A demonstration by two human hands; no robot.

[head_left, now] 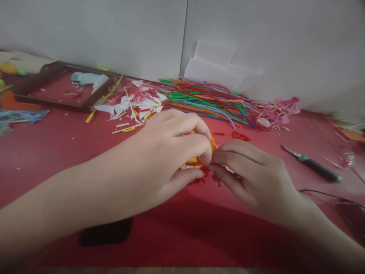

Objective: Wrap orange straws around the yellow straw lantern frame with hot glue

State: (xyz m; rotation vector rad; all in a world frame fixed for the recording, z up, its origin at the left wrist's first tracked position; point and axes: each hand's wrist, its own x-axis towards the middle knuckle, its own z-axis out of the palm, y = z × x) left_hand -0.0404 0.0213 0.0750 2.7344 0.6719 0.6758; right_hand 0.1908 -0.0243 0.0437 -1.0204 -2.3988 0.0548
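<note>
Over the middle of the red table, my left hand (173, 146) is closed around a small orange and yellow craft piece (195, 161), most of it covered by my fingers. My right hand (253, 167) pinches at the piece's right edge, thumb and fingers together. What lies between those fingertips is hidden. Below the hands are small red strips (198, 180), partly behind my left thumb. Another little red clump (241, 136) rests just beyond my right hand.
A knife with a dark handle (321, 169) lies at right, blade pointing left. Behind the hands are colourful pipe cleaners (205, 97), white paper scraps (122, 106) and a pink craft model (281, 110). A dark frame (54, 101) lies back left; a black flat object (105, 232) sits under my left forearm.
</note>
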